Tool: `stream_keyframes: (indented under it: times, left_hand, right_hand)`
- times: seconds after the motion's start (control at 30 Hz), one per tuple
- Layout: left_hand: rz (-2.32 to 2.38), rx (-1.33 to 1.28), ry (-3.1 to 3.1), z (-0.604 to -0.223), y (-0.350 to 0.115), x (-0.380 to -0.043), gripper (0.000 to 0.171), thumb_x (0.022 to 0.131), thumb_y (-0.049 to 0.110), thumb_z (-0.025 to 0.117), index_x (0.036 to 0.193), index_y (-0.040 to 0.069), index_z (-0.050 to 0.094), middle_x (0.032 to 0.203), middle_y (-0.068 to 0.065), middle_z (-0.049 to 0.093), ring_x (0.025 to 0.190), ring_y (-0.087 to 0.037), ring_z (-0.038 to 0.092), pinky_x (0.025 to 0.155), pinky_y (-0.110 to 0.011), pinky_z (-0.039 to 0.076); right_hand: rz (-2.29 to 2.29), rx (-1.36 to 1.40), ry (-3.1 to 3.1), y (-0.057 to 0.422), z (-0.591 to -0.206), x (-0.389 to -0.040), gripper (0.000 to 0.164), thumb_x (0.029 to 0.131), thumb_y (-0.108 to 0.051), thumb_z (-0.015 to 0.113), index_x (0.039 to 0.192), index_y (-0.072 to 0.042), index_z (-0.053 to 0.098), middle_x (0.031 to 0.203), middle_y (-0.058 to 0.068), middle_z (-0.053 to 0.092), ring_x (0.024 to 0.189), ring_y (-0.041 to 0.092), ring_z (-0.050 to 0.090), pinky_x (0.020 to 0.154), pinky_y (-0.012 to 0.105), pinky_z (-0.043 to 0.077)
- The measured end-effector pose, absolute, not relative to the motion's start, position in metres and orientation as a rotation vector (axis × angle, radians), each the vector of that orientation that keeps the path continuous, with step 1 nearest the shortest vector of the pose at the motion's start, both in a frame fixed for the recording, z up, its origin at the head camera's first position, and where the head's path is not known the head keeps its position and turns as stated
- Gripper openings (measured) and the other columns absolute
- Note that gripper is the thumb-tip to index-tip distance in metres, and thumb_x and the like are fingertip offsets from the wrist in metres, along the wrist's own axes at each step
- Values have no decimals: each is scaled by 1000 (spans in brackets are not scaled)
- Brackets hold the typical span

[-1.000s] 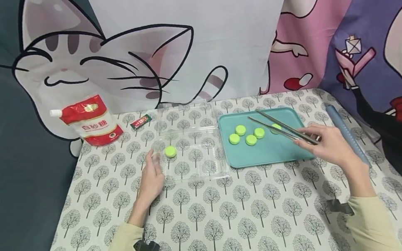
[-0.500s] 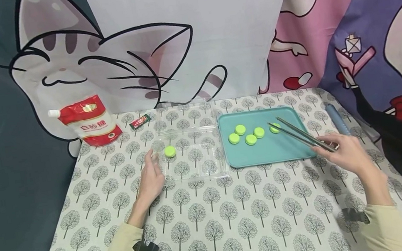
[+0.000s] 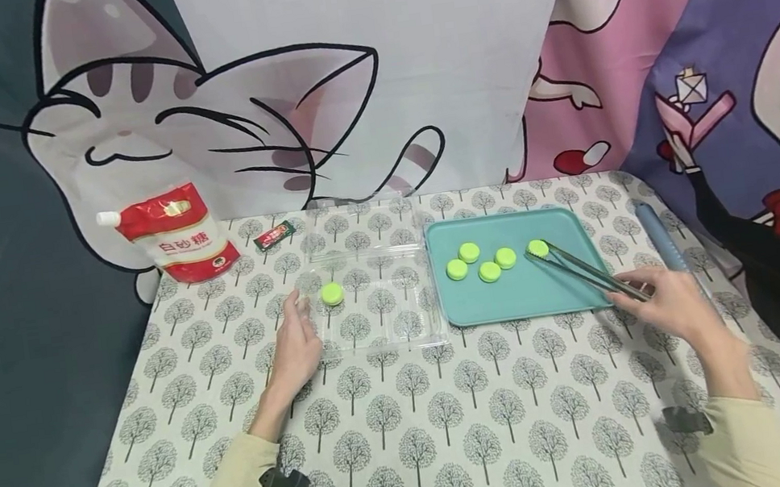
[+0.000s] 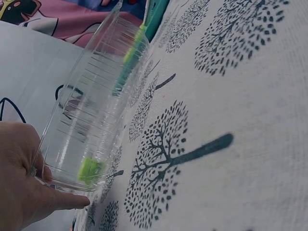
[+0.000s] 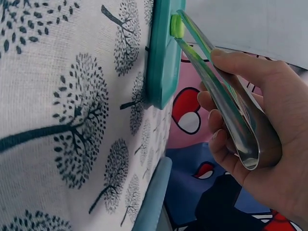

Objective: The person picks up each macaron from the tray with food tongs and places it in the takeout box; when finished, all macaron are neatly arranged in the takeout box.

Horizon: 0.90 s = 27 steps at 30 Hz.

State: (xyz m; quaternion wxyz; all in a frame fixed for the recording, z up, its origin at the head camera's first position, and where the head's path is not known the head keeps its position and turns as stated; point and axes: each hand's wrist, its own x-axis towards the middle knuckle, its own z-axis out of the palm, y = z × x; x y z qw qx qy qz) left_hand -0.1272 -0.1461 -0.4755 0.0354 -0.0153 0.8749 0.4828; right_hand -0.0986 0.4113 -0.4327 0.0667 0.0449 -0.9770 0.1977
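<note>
My right hand (image 3: 662, 301) grips metal tongs (image 3: 587, 274), whose tips stand apart on either side of a green macaron (image 3: 538, 249) at the right of the teal tray (image 3: 528, 298). In the right wrist view the tong tips reach right up to this macaron (image 5: 176, 26). Several more green macarons lie on the tray's left half. My left hand (image 3: 296, 343) holds the left wall of a clear plastic box (image 3: 381, 348), its fingers at the rim in the left wrist view. One green macaron (image 3: 332, 294) sits inside the box, near the left wall. The box's clear lid (image 3: 361, 227) lies folded back behind it.
A red and white pouch (image 3: 177, 235) with a white cap stands at the back left, beside a small red and green packet (image 3: 275, 236). A blue-grey rod (image 3: 663, 236) lies along the table's right side. Printed cloth hangs behind the table.
The tongs have moved from over the tray's middle back to the right, then down to the rightmost macaron, their tips now around it. My left hand has stayed on the box.
</note>
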Motion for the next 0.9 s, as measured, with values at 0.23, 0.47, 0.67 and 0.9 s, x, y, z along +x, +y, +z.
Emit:
stream_keyframes:
  times: [0.23, 0.47, 0.67, 0.9]
  left_hand:
    - [1467, -54, 2697, -476, -145, -127, 58, 106, 5, 30, 161, 3, 11, 161, -24, 35, 148, -43, 35, 127, -55, 21]
    - [1475, -45, 2691, -475, -146, -127, 57, 106, 6, 29, 160, 2, 10, 160, -25, 35, 147, -43, 36, 126, -55, 24]
    - [1452, -48, 2697, -475, -146, -127, 57, 106, 6, 28, 161, 2, 10, 160, -25, 35, 147, -44, 35, 126, -54, 24]
    - [1467, -58, 2678, -475, -146, -127, 58, 106, 5, 29, 161, 3, 9, 161, -25, 33, 148, -44, 34, 127, -55, 23]
  right_hand:
    - [606, 156, -2905, 412, -437, -98, 36, 82, -26, 84, 109, -4, 77, 98, 19, 76, 74, 11, 62, 62, 25, 47]
    - [614, 145, -2858, 412, -436, -96, 34, 82, -25, 84, 110, -6, 77, 103, 22, 75, 77, 17, 62, 64, 25, 46]
    - [596, 145, -2811, 406, -426, -95, 31, 82, -25, 84, 108, -9, 78, 86, 10, 73, 63, 0, 52, 56, 24, 40]
    - [602, 261, -2748, 390, -410, -95, 31, 82, -21, 84, 110, -9, 78, 94, 7, 74, 64, -3, 50, 54, 16, 39]
